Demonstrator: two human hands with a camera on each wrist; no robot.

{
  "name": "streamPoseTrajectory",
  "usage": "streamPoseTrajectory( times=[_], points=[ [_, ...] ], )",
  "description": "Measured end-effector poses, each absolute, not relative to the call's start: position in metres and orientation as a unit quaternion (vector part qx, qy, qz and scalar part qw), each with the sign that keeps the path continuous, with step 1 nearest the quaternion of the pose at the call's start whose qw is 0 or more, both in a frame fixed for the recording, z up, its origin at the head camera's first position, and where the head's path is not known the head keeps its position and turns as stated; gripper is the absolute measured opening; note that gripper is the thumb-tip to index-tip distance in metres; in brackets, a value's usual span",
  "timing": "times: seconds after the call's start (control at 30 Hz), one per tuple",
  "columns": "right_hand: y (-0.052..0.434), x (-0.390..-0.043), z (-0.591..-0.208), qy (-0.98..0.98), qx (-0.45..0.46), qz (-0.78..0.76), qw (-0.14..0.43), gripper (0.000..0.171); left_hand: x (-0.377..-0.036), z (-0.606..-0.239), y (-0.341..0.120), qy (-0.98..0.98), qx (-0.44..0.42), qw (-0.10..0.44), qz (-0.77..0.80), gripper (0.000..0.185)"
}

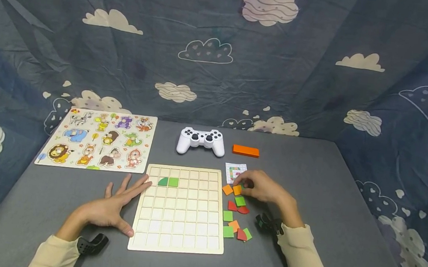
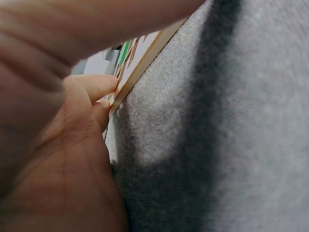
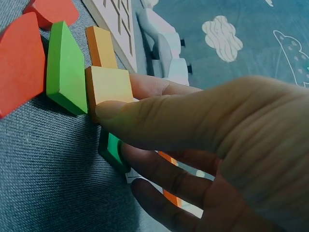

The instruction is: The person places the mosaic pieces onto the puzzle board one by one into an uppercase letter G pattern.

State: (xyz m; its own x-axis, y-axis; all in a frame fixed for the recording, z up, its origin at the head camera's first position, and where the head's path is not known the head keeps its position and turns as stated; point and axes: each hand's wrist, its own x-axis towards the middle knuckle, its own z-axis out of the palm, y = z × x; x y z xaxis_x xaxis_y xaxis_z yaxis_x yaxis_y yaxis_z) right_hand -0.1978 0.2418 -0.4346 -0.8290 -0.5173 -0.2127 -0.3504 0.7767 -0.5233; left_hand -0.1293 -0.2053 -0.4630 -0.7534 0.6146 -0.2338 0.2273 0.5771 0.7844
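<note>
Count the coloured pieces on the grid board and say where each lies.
2: a dark green rounded piece and, just right of it, a light green square, both on the second-farthest row of the grid board.

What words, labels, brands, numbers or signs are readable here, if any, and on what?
None can be read.
White plastic game controller: any button marks are too small.
Small white paper card with coloured squares: any lettering is too small.
Pale wooden grid board: no lettering shows.
</note>
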Motion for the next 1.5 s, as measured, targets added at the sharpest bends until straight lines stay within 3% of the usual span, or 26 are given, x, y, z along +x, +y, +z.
streamPoseTrajectory(
  times=[0.43, 1.5],
  points=[
    [0.242, -0.2, -0.429, 0.921, -0.258, -0.26, 0.13, 0.019, -0.13, -0.464, -0.204, 0.85, 0.251, 0.245, 0.394, 0.129],
    [0.201, -0.198, -0.421, 0.906, -0.312, -0.259, 0.122, 0.023, -0.129, -0.462, -0.205, 0.852, 0.252, 0.248, 0.387, 0.129]
  ],
)
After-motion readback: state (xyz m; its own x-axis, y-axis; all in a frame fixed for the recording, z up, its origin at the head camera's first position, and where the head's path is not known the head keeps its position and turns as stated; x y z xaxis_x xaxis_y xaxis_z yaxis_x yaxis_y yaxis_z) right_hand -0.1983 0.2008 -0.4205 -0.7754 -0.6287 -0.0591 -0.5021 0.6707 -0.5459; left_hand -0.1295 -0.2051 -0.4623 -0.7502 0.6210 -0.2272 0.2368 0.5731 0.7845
